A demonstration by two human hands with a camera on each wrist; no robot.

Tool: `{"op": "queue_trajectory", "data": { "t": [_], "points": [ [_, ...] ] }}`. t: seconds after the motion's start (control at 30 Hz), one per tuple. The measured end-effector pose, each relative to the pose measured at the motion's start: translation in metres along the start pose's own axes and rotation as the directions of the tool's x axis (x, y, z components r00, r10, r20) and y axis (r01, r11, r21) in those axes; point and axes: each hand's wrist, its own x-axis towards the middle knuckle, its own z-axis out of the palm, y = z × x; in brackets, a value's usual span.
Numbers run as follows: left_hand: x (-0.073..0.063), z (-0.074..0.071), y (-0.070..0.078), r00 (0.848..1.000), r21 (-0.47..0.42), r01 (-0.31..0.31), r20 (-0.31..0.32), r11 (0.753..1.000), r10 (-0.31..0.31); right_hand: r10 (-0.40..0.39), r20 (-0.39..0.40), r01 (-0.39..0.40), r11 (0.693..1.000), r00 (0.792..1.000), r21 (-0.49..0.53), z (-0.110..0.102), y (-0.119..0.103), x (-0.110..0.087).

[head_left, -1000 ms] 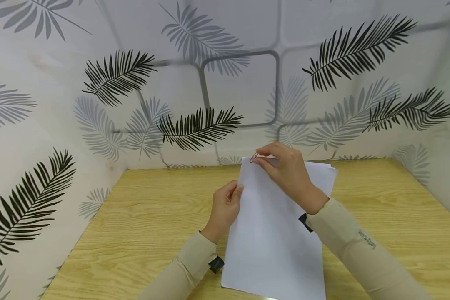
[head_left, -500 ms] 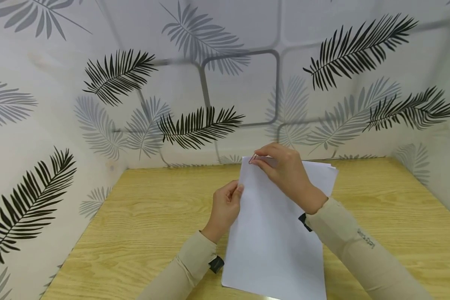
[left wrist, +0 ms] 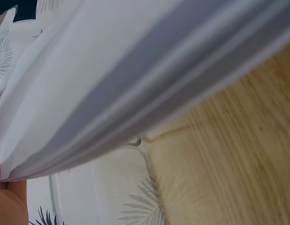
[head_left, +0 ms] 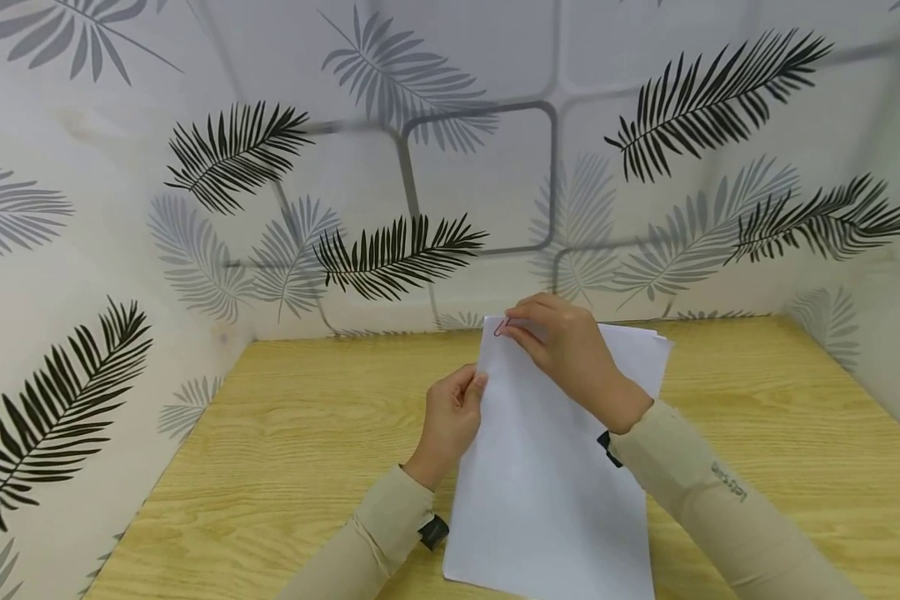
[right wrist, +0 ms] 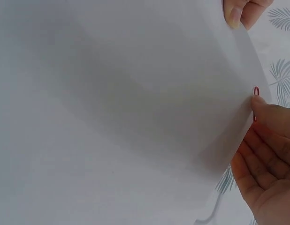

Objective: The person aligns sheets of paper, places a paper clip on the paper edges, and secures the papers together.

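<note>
A stack of white paper sheets is held up at a slant over the table. My left hand pinches its left edge between thumb and fingers. At the upper left corner of the stack, my right hand pinches a red paper clip at the top edge. In the right wrist view, the clip's looped end lies against the front sheet under the thumb. Several sheet edges show fanned a little apart in the left wrist view. How far the clip reaches behind the sheets is hidden.
A light wood-grain table lies beneath the hands. Behind it stands a pale wall with a leaf pattern, close to the top of the paper. Another patterned wall borders the table on the left.
My right hand has shifted slightly left and down with the paper clip, which sits lower over the sheets' top edge. The left hand keeps its grip almost unmoved.
</note>
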Motion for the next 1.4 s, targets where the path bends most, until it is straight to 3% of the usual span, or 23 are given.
{"op": "queue_trajectory", "data": {
  "t": [0.7, 1.17, 1.4],
  "points": [
    [0.002, 0.003, -0.002, 0.999, -0.003, -0.014, -0.032, 1.0, 0.014, 0.017, 0.034, -0.018, 0.999, 0.999, 0.029, -0.01, 0.01, -0.005],
    [0.003, 0.0, 0.001, 0.999, 0.002, 0.024, -0.041, 1.0, -0.024, 0.1, -0.004, -0.101, 0.994, 0.995, -0.041, -0.03, 0.034, -0.02],
    [0.003, -0.006, 0.0, 0.998, 0.013, 0.048, -0.043, 0.999, -0.048, 0.199, 0.017, -0.198, 0.979, 0.98, -0.052, -0.047, 0.047, -0.031]
  ]
}}
